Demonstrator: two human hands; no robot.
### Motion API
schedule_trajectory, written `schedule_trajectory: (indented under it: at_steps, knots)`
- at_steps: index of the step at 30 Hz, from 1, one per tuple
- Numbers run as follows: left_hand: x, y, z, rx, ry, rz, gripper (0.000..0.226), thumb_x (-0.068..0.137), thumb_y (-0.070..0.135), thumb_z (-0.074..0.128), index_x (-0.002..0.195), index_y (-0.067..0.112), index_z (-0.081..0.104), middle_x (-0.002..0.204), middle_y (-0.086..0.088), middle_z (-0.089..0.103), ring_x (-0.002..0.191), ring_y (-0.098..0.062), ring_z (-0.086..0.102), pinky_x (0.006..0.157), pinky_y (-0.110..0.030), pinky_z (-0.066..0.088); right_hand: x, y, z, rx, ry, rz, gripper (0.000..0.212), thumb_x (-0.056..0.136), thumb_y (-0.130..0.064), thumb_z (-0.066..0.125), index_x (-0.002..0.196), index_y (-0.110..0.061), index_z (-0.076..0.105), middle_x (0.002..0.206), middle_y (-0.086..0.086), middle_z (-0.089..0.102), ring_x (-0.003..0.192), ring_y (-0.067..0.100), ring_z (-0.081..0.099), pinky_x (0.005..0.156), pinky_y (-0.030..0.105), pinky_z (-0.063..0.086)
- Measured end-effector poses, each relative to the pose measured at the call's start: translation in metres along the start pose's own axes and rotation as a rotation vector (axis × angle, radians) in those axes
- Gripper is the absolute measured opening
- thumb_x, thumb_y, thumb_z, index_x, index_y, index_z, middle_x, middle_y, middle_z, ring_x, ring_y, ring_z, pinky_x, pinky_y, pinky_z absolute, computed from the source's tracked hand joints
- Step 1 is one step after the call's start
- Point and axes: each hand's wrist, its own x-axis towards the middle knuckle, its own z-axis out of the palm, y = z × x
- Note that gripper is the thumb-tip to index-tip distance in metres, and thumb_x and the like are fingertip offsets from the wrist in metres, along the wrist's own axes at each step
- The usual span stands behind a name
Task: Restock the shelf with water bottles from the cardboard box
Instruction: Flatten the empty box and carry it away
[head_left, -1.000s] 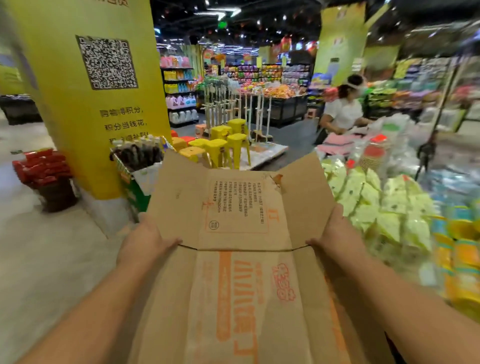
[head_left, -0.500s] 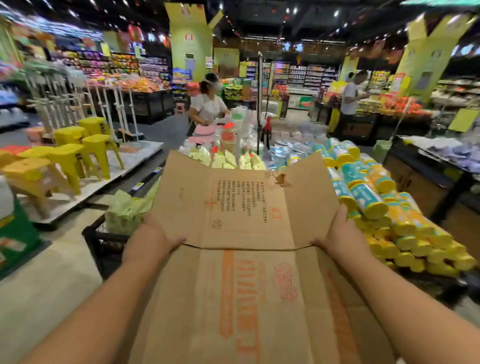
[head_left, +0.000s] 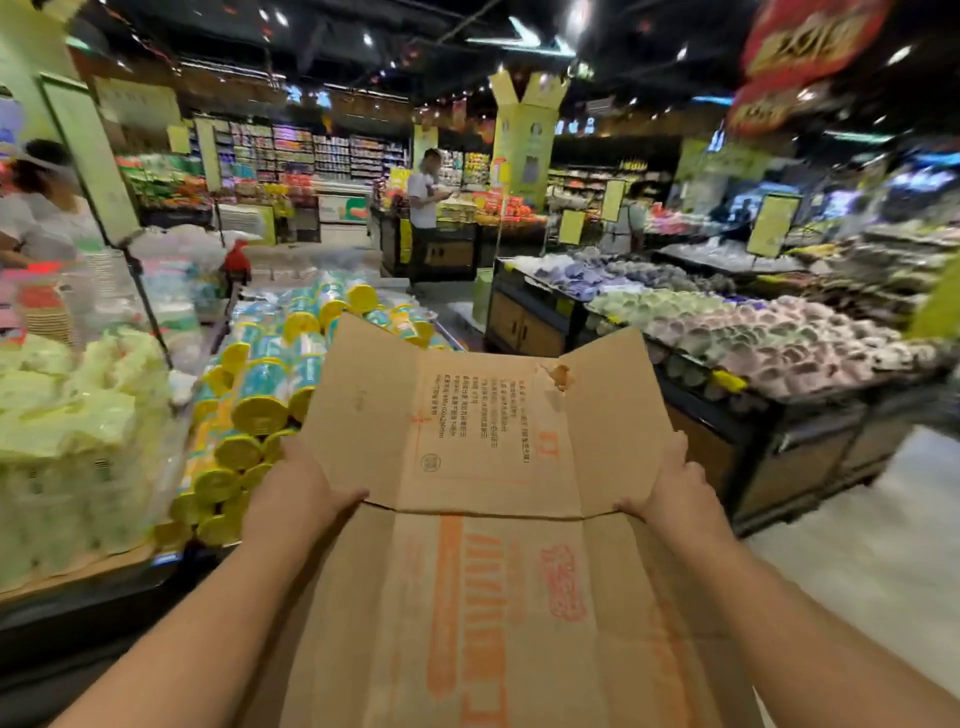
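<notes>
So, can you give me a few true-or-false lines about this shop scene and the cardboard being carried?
1. The left hand and right hand grip opposite edges of the cardboard box. True.
2. The big print on the box is blue. False: it is orange.
3. Yellow-ended rolls are stacked to the left of the box. True.
4. Nobody else is in view. False: a person in a white top stands at a display ahead, and another is at the far left.
</notes>
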Motion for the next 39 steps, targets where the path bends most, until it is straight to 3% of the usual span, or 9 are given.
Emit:
schedule_trajectory:
  at_steps: [3,8,13,17,20,23,28,32,39]
  knots:
    - [-0.009,0.081,0.054,0.039,-0.051,0.078,0.112,0.055,0.066,0.088,0.125,-0.002,0.033,0.105,-0.023,0.071,0.099,-0.040,0.070,0.079,-0.045,0.057,0.034,0.079,-0.035,0.009,0.018,0.085,0.120,0.070,-0.046,0.087,0.151,-0.018,0.003,0.127,0.018,0.047,0.108,0.040,0.057,0.080,0.044,0.051]
    - [-0.043,0.219,0.113,0.004,-0.155,0.308,0.082,0.071,0.052,0.086,0.123,0.004,0.045,0.113,-0.022,0.068,0.106,-0.040,0.067,0.080,-0.043,0.052,0.064,0.200,-0.076,0.026,0.092,0.228,0.119,0.069,-0.045,0.087,0.150,-0.019,0.004,0.126,0.020,0.049,0.100,0.039,0.060,0.072,0.041,0.053]
    - [-0.042,0.315,0.196,0.068,-0.253,0.533,0.101,0.062,0.089,0.064,0.128,0.013,0.050,0.115,-0.012,0.066,0.103,-0.036,0.067,0.080,-0.042,0.056,0.080,0.295,-0.100,0.047,0.135,0.365,0.123,0.068,-0.045,0.086,0.151,-0.019,0.000,0.122,0.021,0.047,0.098,0.041,0.059,0.069,0.040,0.046]
    - [-0.056,0.384,0.240,0.084,-0.314,0.606,0.077,0.076,0.058,0.077,0.123,0.004,0.049,0.110,-0.018,0.063,0.102,-0.040,0.066,0.075,-0.041,0.051,0.098,0.353,-0.106,0.072,0.156,0.480,0.122,0.072,-0.035,0.084,0.155,-0.018,-0.004,0.124,0.020,0.045,0.093,0.037,0.055,0.069,0.039,0.042]
    - [-0.041,0.431,0.283,0.107,-0.336,0.677,0.089,0.072,0.072,0.070,0.129,0.006,0.050,0.107,-0.014,0.064,0.096,-0.035,0.066,0.075,-0.040,0.055,0.129,0.382,-0.114,0.024,0.191,0.528,0.120,0.075,-0.032,0.082,0.155,-0.015,-0.005,0.123,0.021,0.045,0.087,0.036,0.054,0.067,0.039,0.044]
    - [-0.022,0.485,0.322,0.009,-0.360,0.751,0.082,0.076,0.061,0.076,0.136,0.013,0.047,0.118,-0.011,0.066,0.099,-0.034,0.067,0.076,-0.039,0.057,0.170,0.405,-0.127,-0.016,0.249,0.545,0.123,0.075,-0.036,0.085,0.154,-0.015,-0.006,0.126,0.024,0.044,0.096,0.042,0.058,0.072,0.042,0.049]
    - [0.021,0.581,0.382,0.044,-0.391,0.638,0.116,0.066,0.071,0.078,0.142,0.003,0.021,0.114,-0.018,0.065,0.102,-0.039,0.066,0.074,-0.043,0.055,0.241,0.428,-0.145,-0.060,0.298,0.636,0.127,0.073,-0.039,0.088,0.156,-0.013,-0.005,0.131,0.025,0.044,0.104,0.043,0.058,0.070,0.039,0.041]
    - [0.057,0.616,0.430,0.009,-0.429,0.653,0.105,0.066,0.060,0.085,0.132,0.002,0.028,0.114,-0.020,0.062,0.105,-0.041,0.064,0.074,-0.041,0.052,0.300,0.438,-0.130,-0.084,0.293,0.630,0.129,0.075,-0.038,0.087,0.157,-0.014,-0.009,0.129,0.024,0.044,0.104,0.042,0.058,0.071,0.039,0.043]
    - [0.117,0.644,0.506,0.003,-0.430,0.642,0.112,0.059,0.074,0.078,0.142,0.013,0.035,0.129,-0.011,0.061,0.114,-0.035,0.062,0.086,-0.045,0.054,0.409,0.459,-0.104,-0.100,0.216,0.610,0.127,0.076,-0.040,0.086,0.157,-0.013,-0.008,0.126,0.022,0.046,0.105,0.042,0.059,0.072,0.040,0.045]
